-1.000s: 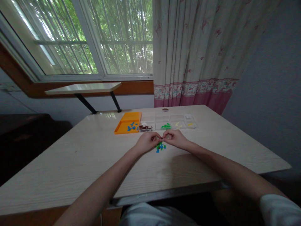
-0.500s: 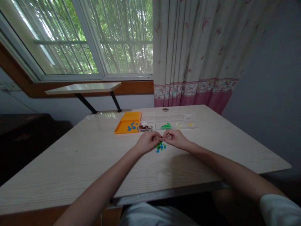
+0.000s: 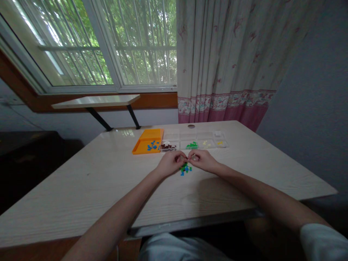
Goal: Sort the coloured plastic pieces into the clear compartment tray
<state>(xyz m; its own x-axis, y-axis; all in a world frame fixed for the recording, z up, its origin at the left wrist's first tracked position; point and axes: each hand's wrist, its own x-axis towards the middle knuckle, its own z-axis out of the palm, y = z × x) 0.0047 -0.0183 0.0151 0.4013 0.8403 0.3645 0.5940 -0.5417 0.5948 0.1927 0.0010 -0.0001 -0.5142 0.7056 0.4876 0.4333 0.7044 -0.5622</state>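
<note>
From the head view, the person sits at a pale wooden table [image 3: 95, 188] with both bare forearms stretched out across it. The left hand [image 3: 170, 163] and the right hand [image 3: 202, 160] meet near the middle of the table. Each is curled in, with fingers and thumb drawn to a narrow pinch, and the fingertips [image 3: 185, 158] of the two hands touch one another. I cannot tell whether a small piece sits in that pinch, as it is too small to make out. Just under and in front of the joined tips lies a little pile [image 3: 185, 169] of green and blue bits. It rests on the tabletop between the two hands, on the side nearer the person. Beyond the hands, farther up the table, a clear box [image 3: 195, 139] stands, divided into compartments. Brown bits [image 3: 168, 147] fill its left near cell, green bits [image 3: 191, 145] the next, and yellow bits [image 3: 206, 144] lie farther right. Touching the box on its left is an orange tray [image 3: 141, 148] with blue bits [image 3: 153, 145] in it. A small dark disc [image 3: 191, 126] lies near the far edge of the table. Behind it all are a barred window [image 3: 108, 47] with green leaves outside, a narrow shelf [image 3: 95, 101] beneath it, and a flowered curtain [image 3: 225, 58] with a pink hem.
</note>
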